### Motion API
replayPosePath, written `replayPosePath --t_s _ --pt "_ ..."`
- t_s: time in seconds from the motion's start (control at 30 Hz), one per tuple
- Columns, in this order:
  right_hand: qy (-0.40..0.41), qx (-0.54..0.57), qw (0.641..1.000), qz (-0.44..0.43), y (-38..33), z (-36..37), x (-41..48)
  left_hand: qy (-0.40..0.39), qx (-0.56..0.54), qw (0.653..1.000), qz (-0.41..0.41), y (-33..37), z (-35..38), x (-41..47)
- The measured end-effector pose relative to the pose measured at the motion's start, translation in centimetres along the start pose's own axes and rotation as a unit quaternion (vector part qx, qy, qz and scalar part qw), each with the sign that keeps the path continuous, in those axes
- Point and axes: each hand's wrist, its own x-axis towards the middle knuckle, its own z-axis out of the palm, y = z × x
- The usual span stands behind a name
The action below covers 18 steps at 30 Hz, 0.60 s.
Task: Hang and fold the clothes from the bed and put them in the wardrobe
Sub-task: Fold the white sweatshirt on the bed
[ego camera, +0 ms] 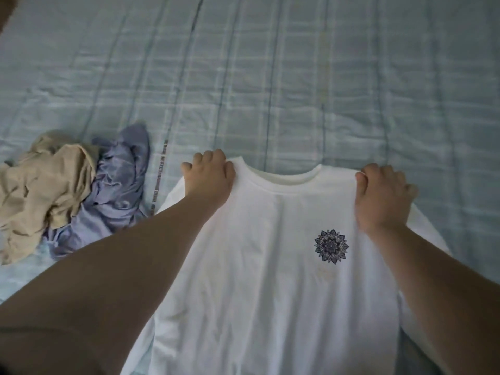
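Holding a white cotton crew-neck T-shirt (270, 253) by both shoulders, we are spreading it print-side up over the near part of the bed. The collar (292, 180) is pointing away from us and the hem is running out of the bottom of the frame.

Left hand (209, 177): we are gripping the shirt's shoulder just beside the collar, with the fingers curling over the top edge of the fabric.

Right hand (381, 196): we are gripping the other shoulder the same way, with the thumb lying on the front and the fingers curling behind the edge.

A small dark-blue mandala print (331, 246) is sitting on the chest, just below the right wrist. Both sleeves are falling away to the sides under our forearms.

We are working over a pale blue checked quilted bedspread (297, 77). To our left, well apart from the shirt, a crumpled beige garment (40, 190) is lying against a crumpled lavender garment (119, 180); the two are touching. A narrow strip with dark lettering (159, 174) is running between that pile and the shirt. We cannot read the lettering.
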Motion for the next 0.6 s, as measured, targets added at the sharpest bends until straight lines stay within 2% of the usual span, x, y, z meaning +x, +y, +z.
replayPosePath --t_s 0.17,0.4,0.6 --pt "0.013 -0.004 1.000 0.011 -0.1 1.3 0.8 0.032 -0.004 0.999 0.006 -0.6 2.1 2.1" --pt "0.016 -0.015 1.000 0.018 0.8 2.2 4.8 0.038 -0.027 0.998 0.048 1.1 2.6 7.7" --pt "0.030 -0.009 0.999 0.043 0.6 3.3 4.8 0.071 -0.059 0.994 0.050 1.3 5.1 7.8"
